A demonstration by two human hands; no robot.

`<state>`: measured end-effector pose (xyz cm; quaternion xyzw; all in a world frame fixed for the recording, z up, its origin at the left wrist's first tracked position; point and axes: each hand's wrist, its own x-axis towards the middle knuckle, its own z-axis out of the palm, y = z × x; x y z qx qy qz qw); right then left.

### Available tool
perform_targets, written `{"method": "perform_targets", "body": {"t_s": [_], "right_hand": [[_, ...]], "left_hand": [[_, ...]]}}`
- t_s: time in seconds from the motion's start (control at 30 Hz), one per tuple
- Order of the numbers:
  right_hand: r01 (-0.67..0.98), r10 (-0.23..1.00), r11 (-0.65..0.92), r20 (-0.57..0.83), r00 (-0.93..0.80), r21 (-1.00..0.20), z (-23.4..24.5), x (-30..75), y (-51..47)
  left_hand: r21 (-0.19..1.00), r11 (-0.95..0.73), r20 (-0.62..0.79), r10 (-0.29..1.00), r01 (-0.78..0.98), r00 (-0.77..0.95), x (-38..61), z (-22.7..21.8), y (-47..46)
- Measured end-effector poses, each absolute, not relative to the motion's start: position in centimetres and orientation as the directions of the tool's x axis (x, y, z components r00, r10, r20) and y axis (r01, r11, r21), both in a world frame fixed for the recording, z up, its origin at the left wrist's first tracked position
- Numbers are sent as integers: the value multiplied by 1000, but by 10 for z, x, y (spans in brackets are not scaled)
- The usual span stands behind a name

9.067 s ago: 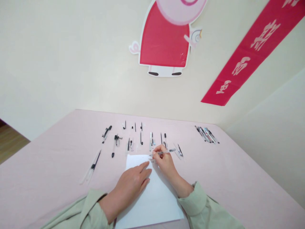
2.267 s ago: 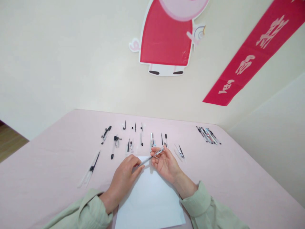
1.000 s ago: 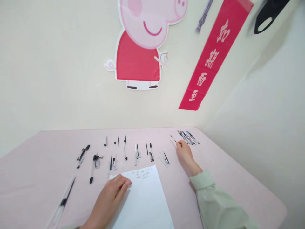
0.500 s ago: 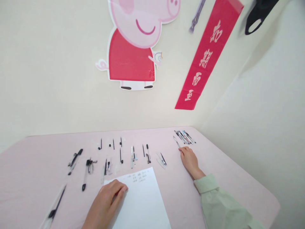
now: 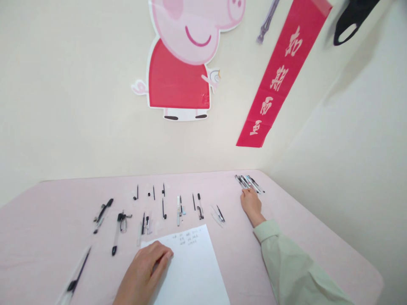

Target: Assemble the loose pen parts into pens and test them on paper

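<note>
My left hand (image 5: 146, 269) rests on the upper left part of a white sheet of paper (image 5: 193, 275) with its fingers curled together. Nothing shows in it. Faint handwriting runs along the paper's top. Towards the back right, my right hand (image 5: 252, 205) is closed at the near left edge of a row of pens (image 5: 249, 182). Its fingertips pinch a pen (image 5: 239, 182) that lies up against the others, partly hidden by the hand. A light green sleeve covers that arm.
Several small groups of pen parts lie across the pink tabletop (image 5: 318, 254): a clear barrel with a black cap (image 5: 114, 245), refills (image 5: 194, 202), and a clear pen piece with a dark refill (image 5: 79, 271) at front left. Walls stand behind and to the right.
My right hand has carried the pen from the near left of the row up to the row itself. My left hand has stayed on the paper. The view has shifted slightly.
</note>
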<state>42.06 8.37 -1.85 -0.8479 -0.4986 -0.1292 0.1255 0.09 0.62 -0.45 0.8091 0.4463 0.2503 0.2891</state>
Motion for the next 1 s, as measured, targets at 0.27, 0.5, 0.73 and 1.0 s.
{"method": "perform_targets", "body": {"t_s": [0.27,0.5,0.73,1.0], "right_hand": [[852,784,-508,343,518,-126,-18,422,85],[834,760,-523,348,549,-174,-19,423,86],[819,738,-493,356,573,-294,-14,420,81],[841,849,-250,309,428,-480,2,390,68]], "left_hand": [[694,-429,136,867,578,479,2,-3,7],[691,-432,136,865,580,483,1,-1,5],[690,-441,153,864,575,479,2,2,5],[698,-432,142,865,571,481,2,3,5]]}}
